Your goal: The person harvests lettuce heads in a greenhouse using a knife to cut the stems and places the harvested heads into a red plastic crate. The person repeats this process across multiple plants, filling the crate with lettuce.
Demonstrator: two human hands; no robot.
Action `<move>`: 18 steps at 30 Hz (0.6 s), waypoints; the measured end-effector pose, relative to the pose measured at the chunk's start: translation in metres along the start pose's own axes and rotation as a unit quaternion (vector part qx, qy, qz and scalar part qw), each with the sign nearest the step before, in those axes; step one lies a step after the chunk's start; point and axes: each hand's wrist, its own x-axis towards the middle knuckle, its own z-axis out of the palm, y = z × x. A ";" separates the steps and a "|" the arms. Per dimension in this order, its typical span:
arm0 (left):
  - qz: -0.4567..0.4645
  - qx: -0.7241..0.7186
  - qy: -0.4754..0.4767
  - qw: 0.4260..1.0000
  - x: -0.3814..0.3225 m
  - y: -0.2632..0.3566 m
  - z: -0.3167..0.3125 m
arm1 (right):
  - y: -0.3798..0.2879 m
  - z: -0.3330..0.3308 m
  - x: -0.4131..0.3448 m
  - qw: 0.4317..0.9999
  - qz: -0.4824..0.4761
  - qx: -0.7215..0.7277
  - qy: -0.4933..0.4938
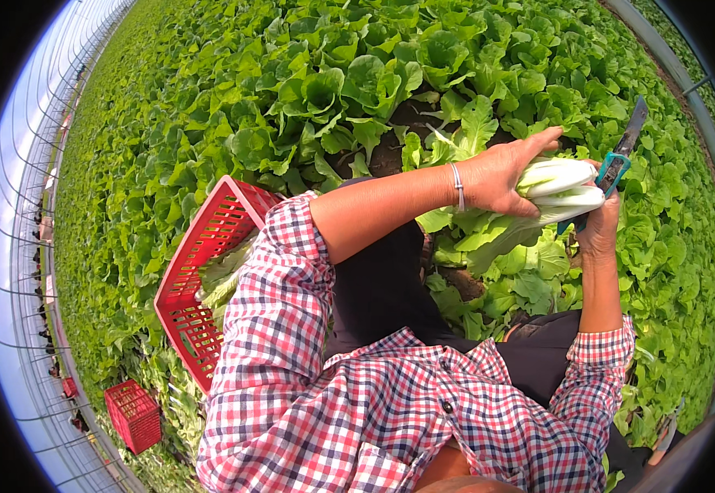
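Note:
My left hand (505, 179) is wrapped around a head of leafy greens (557, 188), its white stalk ends pointing right and its leaves hanging down to the left. At those stalk ends, my right hand (600, 225) grips a utility knife (613, 167) with a teal and black handle. The knife's blade extends up and to the right, away from the greens. Part of the right hand's fingers is hidden behind the stalks and handle.
A red plastic basket (188, 259) holding cut greens (225, 277) is beside my left arm. Another red basket (132, 416) stands farther off at the lower left. Dense leafy plants (363, 86) surround me; a pale pipe (671, 55) runs along the right.

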 end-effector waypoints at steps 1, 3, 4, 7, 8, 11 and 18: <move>-0.015 -0.021 -0.011 1.000 0.000 -0.004 -0.001 | 0.002 0.000 0.001 1.000 0.009 0.004 0.004; -0.067 -0.180 -0.070 0.979 0.001 -0.012 -0.002 | 0.007 0.003 0.004 1.000 0.002 -0.014 -0.015; -0.113 -0.193 -0.074 0.972 0.000 -0.014 -0.002 | 0.008 0.004 0.006 0.999 -0.001 -0.012 -0.035; -0.149 -0.147 -0.051 0.977 0.002 -0.018 -0.007 | 0.009 0.006 0.015 0.998 0.044 0.021 -0.048; -0.136 -0.068 -0.055 0.987 0.004 -0.019 -0.010 | 0.010 0.005 0.018 0.998 0.053 0.015 -0.043; -0.073 0.201 -0.089 0.973 0.000 -0.031 -0.025 | 0.021 0.001 0.030 0.996 0.035 -0.069 0.034; -0.197 0.388 -0.240 0.867 -0.024 -0.121 -0.058 | 0.069 -0.015 0.033 0.948 0.203 -0.240 0.052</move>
